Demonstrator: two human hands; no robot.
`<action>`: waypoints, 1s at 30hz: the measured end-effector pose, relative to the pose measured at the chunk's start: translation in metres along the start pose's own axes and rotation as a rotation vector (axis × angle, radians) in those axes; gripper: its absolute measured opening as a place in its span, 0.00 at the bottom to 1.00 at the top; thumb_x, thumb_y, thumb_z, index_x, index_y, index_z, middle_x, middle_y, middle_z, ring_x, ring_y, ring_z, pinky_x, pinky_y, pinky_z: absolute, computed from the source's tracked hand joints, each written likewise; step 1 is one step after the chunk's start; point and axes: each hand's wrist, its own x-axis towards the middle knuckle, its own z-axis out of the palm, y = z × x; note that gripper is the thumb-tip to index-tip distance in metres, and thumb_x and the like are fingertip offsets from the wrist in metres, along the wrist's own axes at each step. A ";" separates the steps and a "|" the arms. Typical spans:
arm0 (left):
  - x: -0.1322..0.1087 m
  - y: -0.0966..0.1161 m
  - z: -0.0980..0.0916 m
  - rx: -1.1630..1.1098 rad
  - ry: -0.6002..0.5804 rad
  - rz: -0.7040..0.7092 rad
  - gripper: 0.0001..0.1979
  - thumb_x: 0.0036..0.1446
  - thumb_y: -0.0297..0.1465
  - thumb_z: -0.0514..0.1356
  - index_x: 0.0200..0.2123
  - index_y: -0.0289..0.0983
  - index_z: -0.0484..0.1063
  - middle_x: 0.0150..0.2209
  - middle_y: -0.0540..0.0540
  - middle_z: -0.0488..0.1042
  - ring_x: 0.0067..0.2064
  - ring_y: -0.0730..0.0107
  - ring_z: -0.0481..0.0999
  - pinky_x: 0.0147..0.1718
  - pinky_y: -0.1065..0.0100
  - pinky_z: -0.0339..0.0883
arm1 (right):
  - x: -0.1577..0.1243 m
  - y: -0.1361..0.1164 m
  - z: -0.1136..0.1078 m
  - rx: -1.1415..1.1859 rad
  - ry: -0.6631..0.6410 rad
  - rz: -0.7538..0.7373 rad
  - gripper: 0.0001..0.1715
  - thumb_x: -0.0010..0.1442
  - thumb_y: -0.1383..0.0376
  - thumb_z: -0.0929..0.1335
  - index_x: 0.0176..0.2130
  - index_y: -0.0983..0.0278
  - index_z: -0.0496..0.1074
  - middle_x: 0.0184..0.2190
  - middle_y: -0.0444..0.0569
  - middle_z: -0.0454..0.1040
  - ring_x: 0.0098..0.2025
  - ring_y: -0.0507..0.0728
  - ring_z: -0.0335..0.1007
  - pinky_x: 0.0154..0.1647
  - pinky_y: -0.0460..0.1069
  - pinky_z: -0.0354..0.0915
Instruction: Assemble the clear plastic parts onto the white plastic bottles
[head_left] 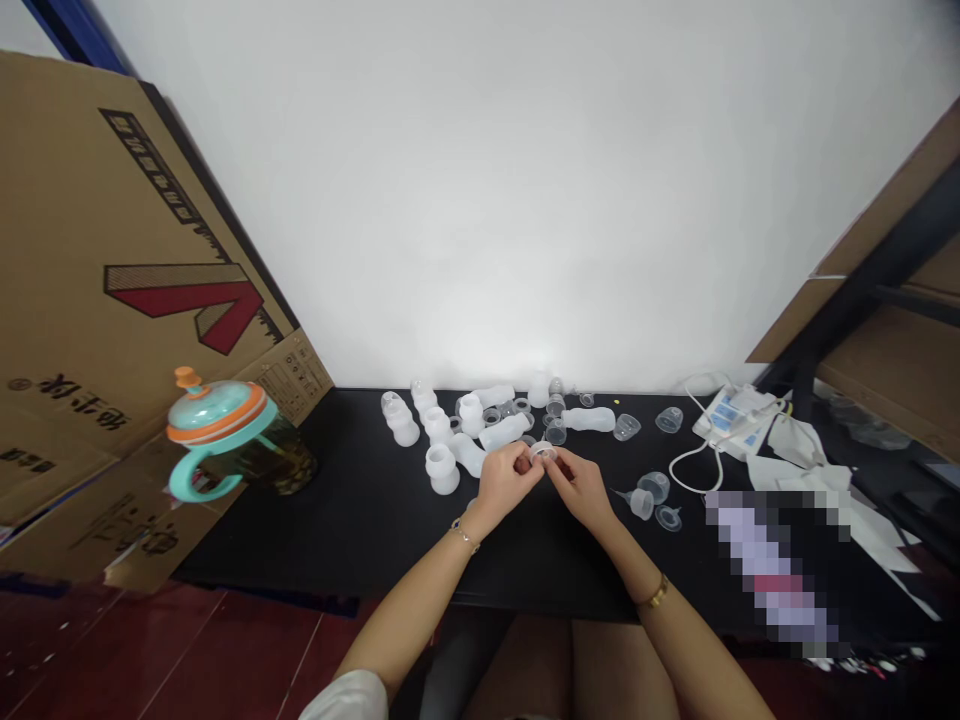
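Note:
Both hands meet over the middle of the black table. My left hand (508,474) and my right hand (581,485) pinch a small whitish bottle collar ring (542,450) between their fingertips. Whether a teat sits in the ring I cannot make out. Left of the hands stands an open white baby bottle (442,470), upright. Behind it are several more white bottles (437,425), some upright, some lying down. A white bottle (589,419) lies on its side behind my right hand. To its right are a clear cap (627,427) and a clear teat (641,503).
A large jug (259,450) with a turquoise handle and orange-trimmed lid stands at the left by a cardboard box (150,270). White cables (675,475), papers (810,460) and a blurred-out item (772,570) cover the right side. A white wall (525,200) bounds the back.

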 end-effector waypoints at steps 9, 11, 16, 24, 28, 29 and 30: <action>0.000 -0.001 0.001 0.000 -0.002 -0.002 0.15 0.57 0.37 0.58 0.21 0.38 0.62 0.19 0.54 0.62 0.23 0.76 0.61 0.25 0.71 0.53 | 0.000 0.000 0.000 -0.013 0.005 -0.014 0.22 0.69 0.53 0.61 0.42 0.63 0.76 0.24 0.45 0.74 0.24 0.54 0.67 0.26 0.46 0.59; 0.000 -0.002 0.002 -0.007 0.001 0.005 0.15 0.57 0.37 0.58 0.21 0.38 0.62 0.19 0.55 0.62 0.23 0.76 0.60 0.25 0.71 0.52 | 0.000 0.000 0.000 -0.005 0.000 -0.008 0.22 0.69 0.53 0.61 0.42 0.63 0.76 0.25 0.46 0.75 0.25 0.55 0.67 0.26 0.46 0.59; 0.000 -0.002 0.001 -0.015 0.001 0.013 0.15 0.58 0.37 0.58 0.21 0.37 0.62 0.19 0.55 0.62 0.23 0.76 0.60 0.25 0.71 0.52 | -0.001 0.001 0.001 0.007 0.002 0.003 0.20 0.69 0.54 0.61 0.42 0.63 0.76 0.25 0.45 0.74 0.25 0.54 0.67 0.27 0.47 0.58; -0.002 0.001 0.000 0.010 0.013 0.047 0.15 0.60 0.35 0.55 0.22 0.37 0.61 0.20 0.54 0.62 0.23 0.75 0.61 0.26 0.70 0.52 | -0.001 0.000 -0.001 0.045 -0.017 0.020 0.19 0.68 0.54 0.62 0.41 0.64 0.75 0.24 0.44 0.72 0.25 0.53 0.65 0.27 0.46 0.58; -0.001 0.001 0.001 0.038 0.019 0.020 0.14 0.59 0.35 0.56 0.23 0.37 0.62 0.20 0.54 0.62 0.24 0.75 0.61 0.26 0.71 0.52 | -0.001 0.001 0.000 0.050 -0.024 0.031 0.19 0.68 0.54 0.62 0.42 0.63 0.76 0.26 0.44 0.74 0.26 0.53 0.66 0.27 0.46 0.58; -0.001 0.001 0.000 0.045 0.018 0.014 0.14 0.59 0.35 0.56 0.23 0.37 0.63 0.20 0.54 0.63 0.24 0.75 0.62 0.26 0.71 0.52 | -0.001 0.001 0.001 0.051 -0.026 0.033 0.19 0.68 0.54 0.62 0.43 0.63 0.76 0.27 0.44 0.74 0.26 0.53 0.66 0.27 0.46 0.59; 0.000 0.002 0.000 0.054 0.018 0.008 0.14 0.59 0.36 0.56 0.23 0.37 0.63 0.20 0.54 0.63 0.24 0.75 0.62 0.26 0.71 0.52 | -0.001 0.002 0.001 0.051 -0.027 0.035 0.19 0.68 0.54 0.62 0.44 0.63 0.76 0.27 0.44 0.74 0.26 0.53 0.66 0.27 0.46 0.59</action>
